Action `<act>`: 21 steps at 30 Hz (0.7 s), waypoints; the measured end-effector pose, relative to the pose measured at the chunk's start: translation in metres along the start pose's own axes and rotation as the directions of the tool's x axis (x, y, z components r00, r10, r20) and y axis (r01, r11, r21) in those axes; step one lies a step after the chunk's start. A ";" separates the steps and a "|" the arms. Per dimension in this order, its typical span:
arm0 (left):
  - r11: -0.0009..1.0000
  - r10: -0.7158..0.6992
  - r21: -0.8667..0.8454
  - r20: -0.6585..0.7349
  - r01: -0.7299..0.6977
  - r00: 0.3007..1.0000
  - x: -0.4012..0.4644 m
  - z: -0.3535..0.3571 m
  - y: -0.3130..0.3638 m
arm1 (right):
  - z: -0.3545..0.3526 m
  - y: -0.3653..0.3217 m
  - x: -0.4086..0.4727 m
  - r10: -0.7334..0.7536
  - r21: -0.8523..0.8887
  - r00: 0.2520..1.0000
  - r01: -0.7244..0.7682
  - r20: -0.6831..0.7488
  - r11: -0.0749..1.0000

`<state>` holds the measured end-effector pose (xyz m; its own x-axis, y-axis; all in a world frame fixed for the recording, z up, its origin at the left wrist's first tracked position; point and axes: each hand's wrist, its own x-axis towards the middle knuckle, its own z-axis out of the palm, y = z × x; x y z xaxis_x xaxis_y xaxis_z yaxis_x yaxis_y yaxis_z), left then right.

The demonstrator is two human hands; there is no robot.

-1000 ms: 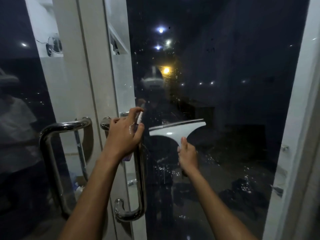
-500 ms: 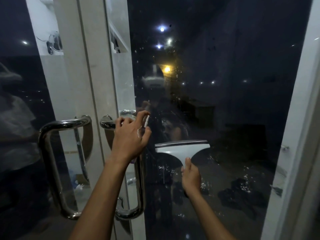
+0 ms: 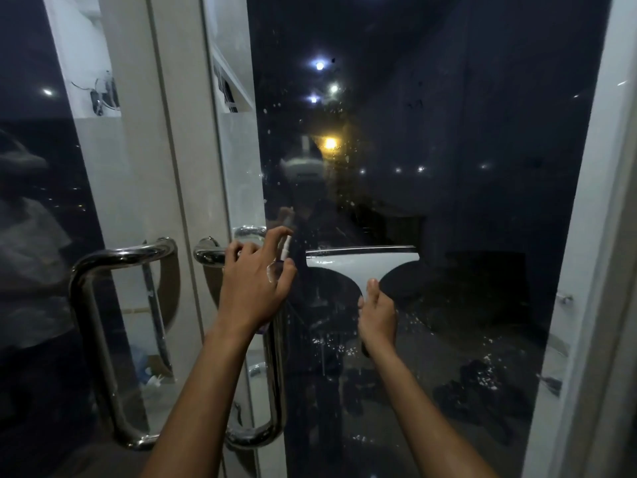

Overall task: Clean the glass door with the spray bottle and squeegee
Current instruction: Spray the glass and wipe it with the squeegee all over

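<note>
**Desk:** Night-dark glass is filling the frame, streetlights glowing through it. What is the person doing at this glass door (image 3: 448, 201)?

**Photographer:** Working both hands at once. The right hand (image 3: 377, 317) is gripping the squeegee (image 3: 362, 262) by its short handle, fingers wrapped tight around it and the thumb lying up along the neck. The blade is sitting level against the pane, about even with the top of the door handle (image 3: 275, 374).

**Desk:** And the left hand (image 3: 253, 288)?

**Photographer:** It is holding a small spray bottle (image 3: 283, 251) upright, just beside the squeegee's left end. The forefinger is arching over the top of the nozzle while the thumb and remaining fingers are cupping the body. I am judging that it is being kept there so a fresh burst can go on without putting either tool down.

**Desk:** Why the thumb along the neck?

**Photographer:** Probably to press the blade flat, so that it is wiping evenly rather than skipping.

**Desk:** How far along is the job?

**Photographer:** Droplets (image 3: 331, 343) are clinging below the blade and specks are dotting the pane above it, beside the white frame (image 3: 227, 167), so plenty seems to be remaining. The lower right corner is looking spotted as well.
</note>
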<state>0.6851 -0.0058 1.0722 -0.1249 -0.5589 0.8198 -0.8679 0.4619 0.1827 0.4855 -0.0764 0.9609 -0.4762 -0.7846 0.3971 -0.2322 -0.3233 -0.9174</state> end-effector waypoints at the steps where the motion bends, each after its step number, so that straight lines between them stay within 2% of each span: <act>1: 1.000 0.000 -0.013 0.003 0.000 1.000 0.000 0.000 0.000 | -0.003 0.005 -0.002 0.000 -0.011 1.000 0.000 0.009 1.000; 4: 0.998 0.014 -0.068 -0.001 -0.014 1.000 0.000 -0.004 -0.003 | -0.020 0.026 -0.014 -0.019 -0.088 1.000 0.021 0.020 0.996; 7: 0.993 0.025 -0.111 -0.012 -0.026 1.000 0.000 -0.005 -0.008 | -0.033 0.025 -0.015 -0.202 -0.253 0.978 0.209 0.051 0.945; 9: 0.991 0.026 -0.127 -0.033 -0.030 0.999 -0.002 -0.004 -0.008 | -0.032 0.009 -0.008 -0.314 -0.420 0.927 0.372 0.204 0.827; 12: 0.995 0.034 -0.091 -0.056 -0.039 0.998 -0.004 -0.001 -0.005 | -0.016 -0.016 -0.002 -0.386 -0.556 0.787 0.615 0.482 0.559; 14: 0.997 0.033 -0.062 -0.046 -0.036 0.998 -0.004 0.000 -0.003 | -0.010 -0.024 0.002 -0.360 -0.594 0.734 0.678 0.576 0.432; 16: 0.998 0.024 -0.051 -0.030 -0.025 0.999 -0.003 -0.001 -0.003 | -0.012 -0.020 0.011 -0.288 -0.641 0.743 0.668 0.604 0.378; 21: 0.998 0.021 -0.056 -0.025 -0.022 0.999 -0.005 -0.002 -0.006 | -0.058 0.002 0.032 -0.017 -0.739 0.827 0.511 0.562 0.439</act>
<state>0.6922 -0.0048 1.0681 -0.1309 -0.5315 0.8369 -0.8364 0.5124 0.1945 0.4212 -0.0713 0.9735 0.0865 -0.9407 0.3279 -0.9720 -0.1519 -0.1795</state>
